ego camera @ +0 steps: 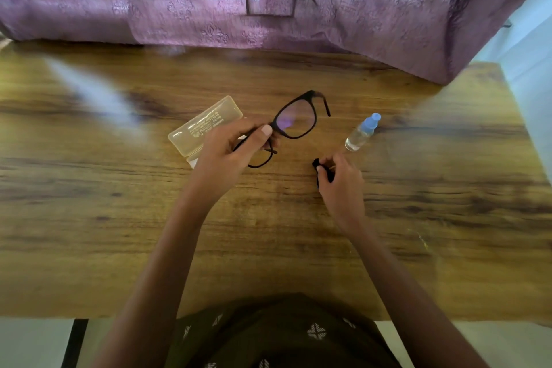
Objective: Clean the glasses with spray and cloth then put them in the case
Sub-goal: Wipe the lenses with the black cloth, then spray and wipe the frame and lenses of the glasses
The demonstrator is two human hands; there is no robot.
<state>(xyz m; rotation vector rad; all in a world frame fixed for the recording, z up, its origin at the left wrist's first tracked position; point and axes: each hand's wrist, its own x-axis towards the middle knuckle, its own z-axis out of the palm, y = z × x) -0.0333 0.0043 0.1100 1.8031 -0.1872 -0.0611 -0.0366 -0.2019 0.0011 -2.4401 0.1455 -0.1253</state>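
Left of centre on the wooden counter (pixel 89 218) lies the case (pixel 197 125), a pale translucent box, closed as far as I can tell and angled toward the upper right. Just beside it, overlapping its near end, the left hand (pixel 227 155) grips the glasses (pixel 294 122), with the thumb on one side of the black frame and fingers curled round the other, near the bridge and one lens. The free lens sticks up toward the centre of the frame, one arm folded out behind it.

They look light and stiff but easy to smudge or bend, so I would hold the rim or bridge, as here, and keep fingertips off the lenses.

Lower and to the right, well apart from the left, the right hand (pixel 340 185) pinches a small dark cloth (pixel 321 172), bunched and soft, just above the counter. Right of centre, the spray bottle (pixel 361 133) lies on its side, clear with a blue cap, near that hand but untouched.
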